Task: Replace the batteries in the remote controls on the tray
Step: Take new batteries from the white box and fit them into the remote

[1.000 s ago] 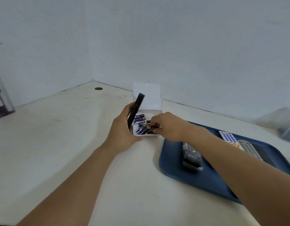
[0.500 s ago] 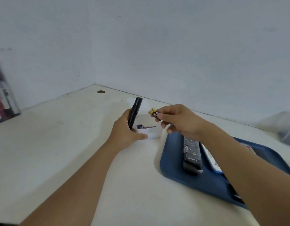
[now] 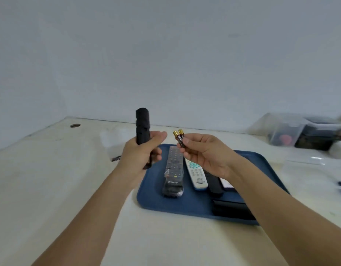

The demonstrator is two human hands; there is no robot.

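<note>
Nearest the camera, both forearms ran up from the lower corners toward the middle of the frame. A second before, the right hand [image 3: 206, 152] had been down in the white battery box; it had since lifted clear and was closed on two batteries [image 3: 179, 138], pinched side by side between thumb and fingertips, gold ends upward. The left hand [image 3: 141, 150] was wrapped around the black remote [image 3: 142, 125], held upright just left of the batteries and not touching them. This indicated the fetching of fresh cells was done and fitting them was the step in hand. Whether the remote's battery bay faced the batteries or stood open could not be told. Beneath and behind the hands, the blue tray [image 3: 187, 205] lay on the worktop [image 3: 50, 169] at centre right, carrying a dark wrapped remote [image 3: 173, 173], a white remote [image 3: 196, 174] beside it, and further dark ones partly hidden by the right forearm. Further back, blurred clear containers [image 3: 292, 131] stood at the upper right.
</note>
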